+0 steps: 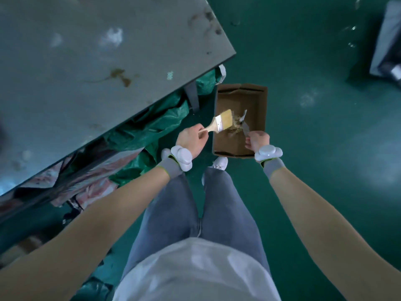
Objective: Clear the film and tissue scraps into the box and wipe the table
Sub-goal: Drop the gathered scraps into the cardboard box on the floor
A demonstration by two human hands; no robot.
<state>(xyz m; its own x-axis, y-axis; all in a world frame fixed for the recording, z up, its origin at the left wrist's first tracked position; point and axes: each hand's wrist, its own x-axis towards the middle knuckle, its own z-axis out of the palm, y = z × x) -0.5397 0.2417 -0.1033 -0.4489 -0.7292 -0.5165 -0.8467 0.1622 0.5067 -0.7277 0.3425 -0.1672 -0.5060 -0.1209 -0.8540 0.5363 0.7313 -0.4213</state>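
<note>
Over box [240, 101]: hands, brush [221, 122], scraper [244, 123]

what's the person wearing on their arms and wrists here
Both forearms are bare, no sleeves. Each wrist has a grey knit band with a thin yellow-green edge, and next to it a glossy white rounded device of bulging lobes, beside the left hand and the right hand. No cables or markings show.

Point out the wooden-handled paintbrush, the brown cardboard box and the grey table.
Wooden-handled paintbrush [219, 123]: head view, on its metal ferrule.
Brown cardboard box [258, 118]: head view, on its right wall.
Grey table [86, 61]: head view, on its bare top.
</note>
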